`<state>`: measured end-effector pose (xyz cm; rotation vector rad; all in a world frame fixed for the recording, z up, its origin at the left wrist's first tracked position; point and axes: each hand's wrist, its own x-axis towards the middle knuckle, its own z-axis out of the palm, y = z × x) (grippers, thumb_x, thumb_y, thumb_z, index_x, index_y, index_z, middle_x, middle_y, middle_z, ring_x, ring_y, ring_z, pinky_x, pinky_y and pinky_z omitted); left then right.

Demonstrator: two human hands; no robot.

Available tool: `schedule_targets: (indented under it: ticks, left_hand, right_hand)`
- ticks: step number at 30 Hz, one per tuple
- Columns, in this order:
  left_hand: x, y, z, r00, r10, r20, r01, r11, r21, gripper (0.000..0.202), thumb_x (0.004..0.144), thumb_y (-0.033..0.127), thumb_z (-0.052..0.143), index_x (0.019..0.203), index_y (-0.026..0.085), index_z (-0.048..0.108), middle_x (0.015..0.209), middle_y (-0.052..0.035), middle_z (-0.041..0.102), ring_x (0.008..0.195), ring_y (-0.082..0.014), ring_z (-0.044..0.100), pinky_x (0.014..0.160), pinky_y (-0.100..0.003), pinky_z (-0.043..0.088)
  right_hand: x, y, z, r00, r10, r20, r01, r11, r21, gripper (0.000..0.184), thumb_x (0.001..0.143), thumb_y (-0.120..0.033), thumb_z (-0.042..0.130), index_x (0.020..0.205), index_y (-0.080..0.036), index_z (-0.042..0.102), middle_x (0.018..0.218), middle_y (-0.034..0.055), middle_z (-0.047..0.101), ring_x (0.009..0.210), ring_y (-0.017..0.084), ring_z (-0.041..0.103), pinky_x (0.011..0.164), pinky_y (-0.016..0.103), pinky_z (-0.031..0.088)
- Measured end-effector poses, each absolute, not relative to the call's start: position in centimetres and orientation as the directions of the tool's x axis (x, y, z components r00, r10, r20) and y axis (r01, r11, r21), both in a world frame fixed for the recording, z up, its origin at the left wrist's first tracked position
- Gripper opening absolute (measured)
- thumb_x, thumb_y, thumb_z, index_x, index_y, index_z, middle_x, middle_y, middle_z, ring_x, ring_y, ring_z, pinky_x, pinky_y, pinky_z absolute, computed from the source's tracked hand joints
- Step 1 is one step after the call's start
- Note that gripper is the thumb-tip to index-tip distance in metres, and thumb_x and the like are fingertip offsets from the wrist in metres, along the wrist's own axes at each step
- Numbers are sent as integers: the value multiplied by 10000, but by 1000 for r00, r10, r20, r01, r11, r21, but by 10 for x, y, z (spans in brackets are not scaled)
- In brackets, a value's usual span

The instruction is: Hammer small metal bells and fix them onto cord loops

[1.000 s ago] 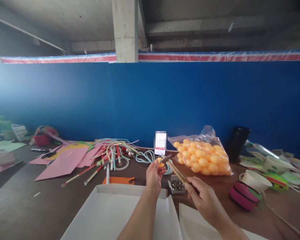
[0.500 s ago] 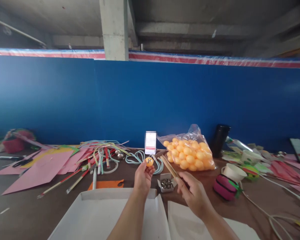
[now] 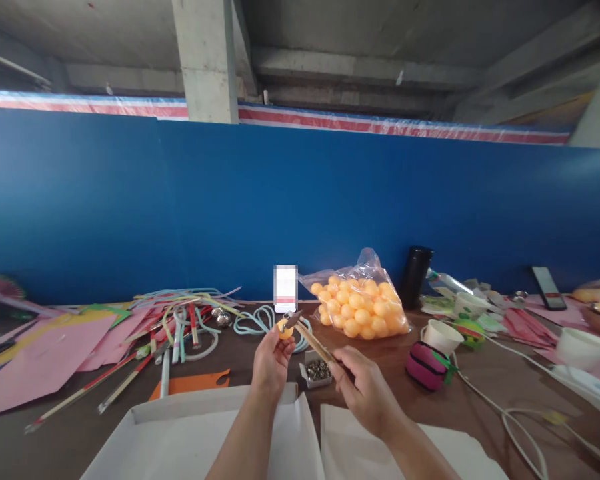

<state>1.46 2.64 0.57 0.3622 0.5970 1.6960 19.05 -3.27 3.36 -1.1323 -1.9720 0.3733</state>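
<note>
My left hand (image 3: 271,360) pinches an orange table tennis ball (image 3: 285,329) between thumb and fingers above the white box lid. Closed around a hammer (image 3: 316,343) with a wooden handle, my right hand (image 3: 363,383) points it toward the ball. The dark metal head lies right at the ball's top; whether it touches I cannot tell. Below the handle stands a small open box (image 3: 317,383) of shiny metal pieces, too small to make out. Behind the right hand rests a clear bag (image 3: 363,307) full of orange balls.
A shallow white tray (image 3: 145,411) lies under my forearms. Pale blue cord (image 3: 253,321), pink paper (image 3: 50,353) and sticks (image 3: 125,387) spread leftward. A phone (image 3: 285,293) leans against the blue partition (image 3: 300,193). Rightward are a magenta pouch (image 3: 427,367), paper cup (image 3: 443,337) and black bottle (image 3: 417,277).
My right hand has brought the hammer leftward, so its metal head now shows at the ball. My left hand keeps hold of the ball. The view has turned a little to the right.
</note>
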Motion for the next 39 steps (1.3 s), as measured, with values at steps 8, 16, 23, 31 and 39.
schedule_targets:
  ticks: [8,16,23,31,39]
  left_hand:
    - [15,26,6,-230,971,-64,-797,-151,585,129,805,174,571,867,76,626,693,-70,620,571,-99,580,529,-195,504]
    - [15,29,3,-243,968,-68,-787,-156,597,111,793,170,582,842,78,621,699,-72,621,574,-103,581,531,-204,508]
    - [14,30,2,-258,964,-66,-771,-165,615,105,786,187,590,809,87,614,729,-86,636,583,-105,587,546,-210,514]
    - [14,27,3,-251,967,-53,-752,-160,639,129,776,194,599,834,81,621,753,-89,646,581,-103,584,541,-213,512]
    - [13,29,1,-245,968,-59,-740,-148,656,148,761,215,620,830,85,619,751,-86,648,586,-106,585,542,-219,511]
  right_hand:
    - [193,-33,34,-263,820,508,590,554,-587,170,917,-279,411,862,-195,548,768,23,573,714,157,554,663,255,412]
    - [192,-32,32,-281,832,479,614,539,-576,185,918,-279,397,863,-194,551,783,26,583,719,156,568,672,254,421]
    - [212,-20,29,-83,845,529,743,406,-532,191,879,-301,436,972,-204,571,897,44,614,796,180,585,708,275,426]
    - [224,-6,9,75,954,291,913,52,-404,132,821,-320,519,844,-227,610,845,30,615,700,171,603,554,248,343]
    - [220,-7,7,120,978,171,948,-62,-314,139,799,-256,538,881,-191,629,895,98,620,808,244,611,638,310,384]
